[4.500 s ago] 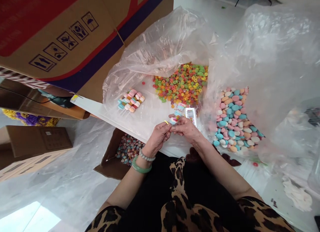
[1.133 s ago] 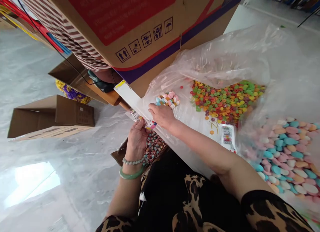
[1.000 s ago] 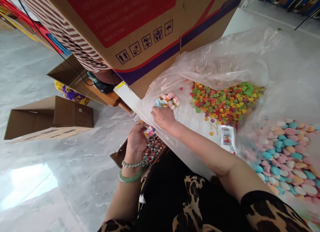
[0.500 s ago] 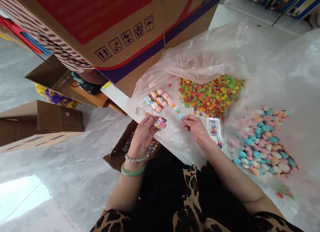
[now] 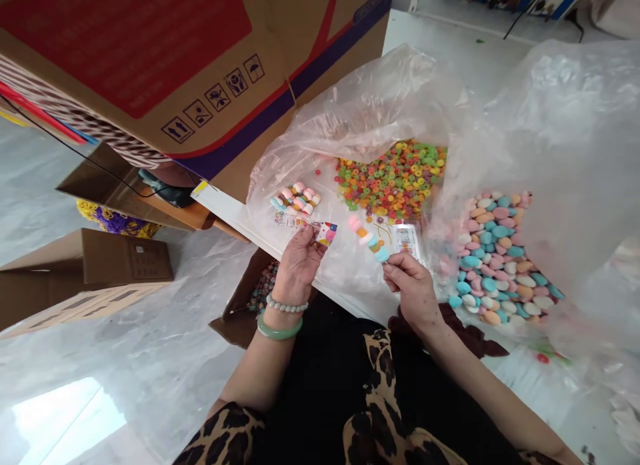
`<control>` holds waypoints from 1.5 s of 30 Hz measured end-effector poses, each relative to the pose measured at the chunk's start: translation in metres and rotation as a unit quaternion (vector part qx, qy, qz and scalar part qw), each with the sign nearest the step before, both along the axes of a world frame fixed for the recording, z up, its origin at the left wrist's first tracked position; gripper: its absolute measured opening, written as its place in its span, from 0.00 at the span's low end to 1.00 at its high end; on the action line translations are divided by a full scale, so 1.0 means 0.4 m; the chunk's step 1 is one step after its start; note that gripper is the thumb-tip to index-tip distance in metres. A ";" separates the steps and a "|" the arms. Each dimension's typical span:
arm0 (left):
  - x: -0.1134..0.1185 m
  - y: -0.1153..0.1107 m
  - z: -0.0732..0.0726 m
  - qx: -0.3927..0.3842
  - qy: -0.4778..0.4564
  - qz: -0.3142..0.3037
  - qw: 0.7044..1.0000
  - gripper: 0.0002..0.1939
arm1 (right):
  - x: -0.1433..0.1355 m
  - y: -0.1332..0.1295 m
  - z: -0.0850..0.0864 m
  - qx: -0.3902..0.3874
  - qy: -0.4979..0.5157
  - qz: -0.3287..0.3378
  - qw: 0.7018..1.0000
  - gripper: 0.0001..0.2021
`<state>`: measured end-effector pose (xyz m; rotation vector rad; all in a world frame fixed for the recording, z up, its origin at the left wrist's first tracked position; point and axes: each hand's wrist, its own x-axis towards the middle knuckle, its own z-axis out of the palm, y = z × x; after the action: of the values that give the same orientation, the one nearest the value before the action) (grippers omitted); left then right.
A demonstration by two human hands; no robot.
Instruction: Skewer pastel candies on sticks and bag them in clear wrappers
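We pinch a printed clear wrapper (image 5: 327,233) in our left hand (image 5: 300,265), just beside a cluster of pastel candy skewers (image 5: 296,198). Our right hand (image 5: 413,288) grips the lower end of a single candy skewer (image 5: 369,240), tilted away from us and apart from the wrapper. Near it we see a labelled packet (image 5: 406,238); beyond lies a heap of gummy rings (image 5: 395,178), and to the right, pastel oval candies (image 5: 500,251). A large printed carton (image 5: 200,25) stands at upper left, on the white table (image 5: 220,203).

wrapper (image 5: 327,233) partly hidden by left fingers (image 5: 305,237), carton (image 5: 215,65) cut off above
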<state>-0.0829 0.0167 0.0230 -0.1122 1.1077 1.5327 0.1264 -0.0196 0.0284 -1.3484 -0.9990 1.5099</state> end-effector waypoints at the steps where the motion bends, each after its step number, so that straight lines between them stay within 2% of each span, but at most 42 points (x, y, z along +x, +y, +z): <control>1: 0.013 -0.005 0.003 0.027 0.020 -0.014 0.999 0.04 | -0.015 0.005 0.004 -0.008 0.021 -0.020 1.000 0.09; 4: 0.061 -0.025 0.017 0.091 0.070 -0.089 0.989 0.08 | -0.061 0.037 0.018 -0.016 0.041 -0.056 0.997 0.13; 7: 0.104 -0.042 0.030 0.100 0.083 -0.154 0.979 0.11 | -0.090 0.068 0.024 -0.031 0.053 -0.026 0.998 0.17; 9: 0.119 -0.047 0.033 0.092 0.075 -0.163 0.979 0.12 | -0.096 0.078 0.017 -0.050 0.062 -0.022 0.997 0.17; 13: 0.120 -0.043 0.025 0.063 0.050 -0.151 0.985 0.12 | -0.092 0.080 -0.007 -0.079 0.069 -0.061 0.993 0.18; 18: 0.121 -0.036 0.006 0.027 0.069 -0.223 0.972 0.16 | -0.094 0.079 -0.022 -0.076 0.069 -0.057 0.993 0.14; 21: 0.133 -0.033 -0.004 0.018 0.095 -0.184 0.978 0.15 | -0.100 0.079 -0.019 -0.061 0.068 -0.035 0.995 0.14; 25: 0.153 -0.035 -0.009 0.055 0.143 -0.164 0.975 0.17 | -0.100 0.085 -0.006 -0.057 0.090 0.007 0.994 0.13; 28: 0.157 -0.037 -0.008 0.056 0.166 -0.175 0.969 0.18 | -0.090 0.098 -0.001 -0.091 0.087 -0.017 0.992 0.12; 32: 0.146 -0.033 -0.013 0.051 0.146 -0.214 0.965 0.18 | -0.081 0.111 -0.011 -0.111 0.080 -0.048 0.989 0.13; 35: 0.135 -0.026 -0.024 0.053 0.098 -0.192 0.975 0.15 | -0.080 0.110 -0.020 -0.104 0.058 -0.019 0.993 0.16; 39: 0.117 -0.010 -0.036 -0.016 -0.006 -0.159 0.987 0.10 | -0.050 0.091 -0.020 0.001 -0.056 -0.003 0.998 0.19; 42: 0.094 0.003 -0.037 -0.069 -0.072 -0.127 0.987 0.10 | 0.000 0.064 -0.017 0.088 -0.165 0.001 0.982 0.16; 45: 0.068 0.012 -0.036 -0.067 -0.114 -0.096 0.987 0.11 | 0.045 0.032 -0.016 0.143 -0.221 0.044 0.964 0.13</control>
<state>-0.0557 0.0215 0.0084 -0.2598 1.0069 1.2400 0.1443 -0.0070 0.0220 -1.4722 -1.5097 1.0885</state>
